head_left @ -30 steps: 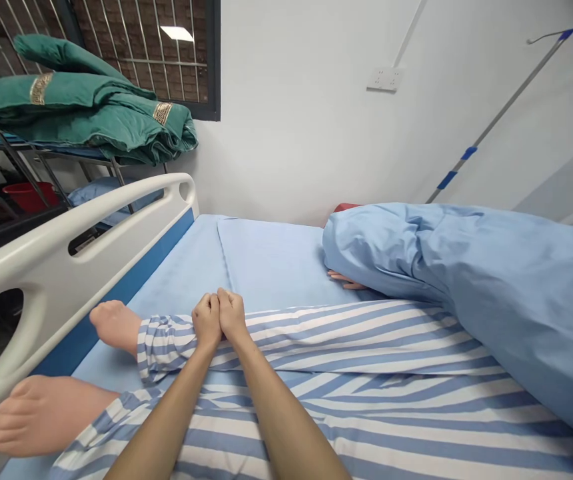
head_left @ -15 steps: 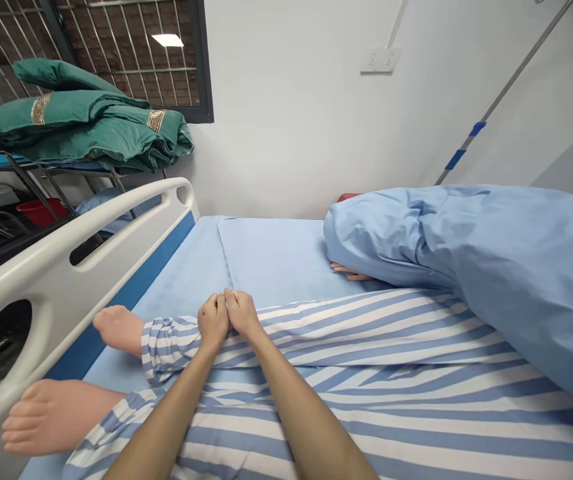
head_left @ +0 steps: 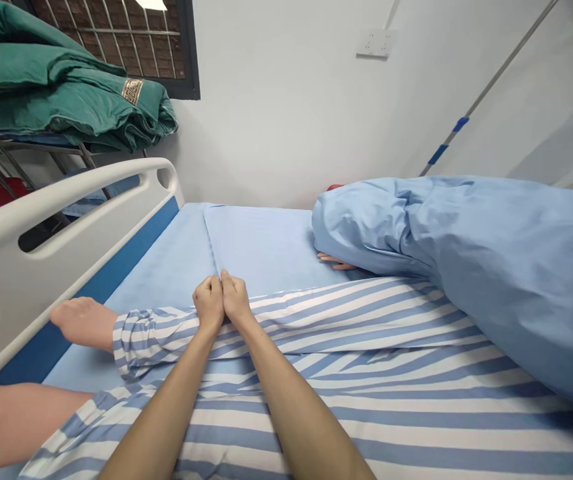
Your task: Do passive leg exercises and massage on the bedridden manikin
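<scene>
My left hand (head_left: pixel 209 301) and my right hand (head_left: pixel 235 297) are closed into fists, side by side, their thumb sides touching. They rest against the shin area of the far leg, over the blue-and-white striped trousers (head_left: pixel 351 315). The curled fingertips are hidden, so whether cloth is pinched in them cannot be seen. A smooth, manikin-like far foot (head_left: pixel 84 321) sticks out of the bunched cuff, left of my hands. The near foot (head_left: pixel 21 423) lies lower left, cut by the frame edge. A light blue quilt (head_left: pixel 496 267) covers the body at the right.
A white bed end panel (head_left: pixel 101 200) with cut-out handles stands at the left. Light blue sheet (head_left: pixel 261 240) lies beyond the leg. Fingertips (head_left: pixel 335 261) show from under the quilt. Green folded bedding (head_left: pixel 81 100) sits behind the panel. A pole (head_left: pixel 486 97) leans along the wall.
The camera view has shifted, so the feet, bed panel and bedding sit further left in the picture. Both fists stay together on the far leg.
</scene>
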Motion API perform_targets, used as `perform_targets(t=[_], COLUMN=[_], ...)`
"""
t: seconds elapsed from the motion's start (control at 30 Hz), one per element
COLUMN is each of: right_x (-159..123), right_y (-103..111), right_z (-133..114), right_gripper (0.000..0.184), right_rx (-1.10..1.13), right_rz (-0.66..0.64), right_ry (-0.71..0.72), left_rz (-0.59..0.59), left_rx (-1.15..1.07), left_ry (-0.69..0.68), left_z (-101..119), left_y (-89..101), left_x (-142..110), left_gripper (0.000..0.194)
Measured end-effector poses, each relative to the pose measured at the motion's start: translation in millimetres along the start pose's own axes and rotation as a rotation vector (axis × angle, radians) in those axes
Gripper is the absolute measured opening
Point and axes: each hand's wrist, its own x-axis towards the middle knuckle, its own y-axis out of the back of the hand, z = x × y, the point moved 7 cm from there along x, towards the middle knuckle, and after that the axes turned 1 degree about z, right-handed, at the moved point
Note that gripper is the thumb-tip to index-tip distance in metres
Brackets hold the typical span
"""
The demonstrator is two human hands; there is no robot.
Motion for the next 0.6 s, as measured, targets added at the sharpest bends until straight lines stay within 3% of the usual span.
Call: perform_targets(t=[0.13, 0.27, 0.47, 0.6], right_x=[7, 7, -3, 2], right_y=[4, 14, 26, 36], right_z=[-6, -23, -9, -2], right_gripper=[0.044, 0.046, 0.047, 0.048], right_rx=[-0.177, -0.338, -0.254, -0.051], right_rz=[0.027, 0.002, -0.033, 0.034], right_ry=[-0.033, 0.117, 0.127, 0.07], left_rz=[-0.035, -0.098, -0.268, -0.281], left_rx=[0.044, 0.056, 0.031, -0.145], left_ry=[-0.016, -0.034, 0.016, 0.025], left_z=[-1, 4, 7, 31], left_y=[-0.5, -6.0, -18.4, -27.0], left_x=[1, 1, -6, -5], left_gripper=[0.035, 0.042, 0.049, 0.046])
